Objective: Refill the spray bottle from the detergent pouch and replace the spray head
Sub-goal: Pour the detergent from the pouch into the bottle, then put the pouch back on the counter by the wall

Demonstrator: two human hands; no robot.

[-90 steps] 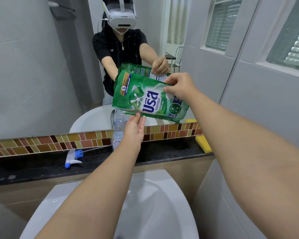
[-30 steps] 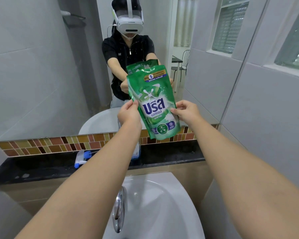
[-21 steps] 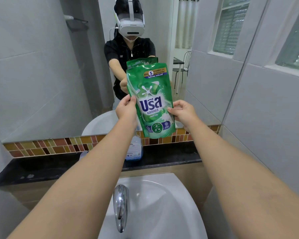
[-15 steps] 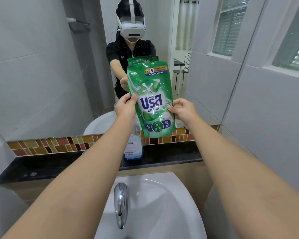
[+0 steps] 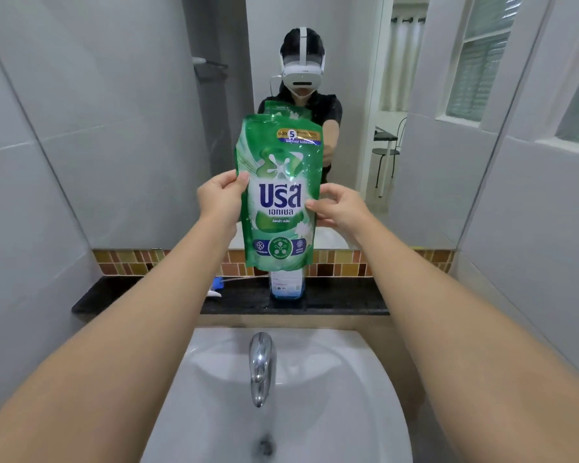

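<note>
I hold the green detergent pouch (image 5: 278, 195) upright in front of the mirror. My left hand (image 5: 219, 198) grips its left edge and my right hand (image 5: 340, 207) pinches its right edge. Directly below the pouch stands the clear spray bottle (image 5: 286, 285) on the black ledge (image 5: 341, 299); its top is hidden behind the pouch. The blue and white spray head (image 5: 216, 287) lies on the ledge to the bottle's left, mostly hidden by my left forearm.
A white basin (image 5: 315, 406) with a chrome tap (image 5: 260, 365) sits below the ledge. A mirror (image 5: 131, 128) and a strip of brown mosaic tiles (image 5: 341, 264) back the ledge. Grey tiled walls close in on both sides.
The pouch has gone from tilted sideways over the bottle to upright, held higher by both hands. My left hand moved from under the pouch to its left edge.
</note>
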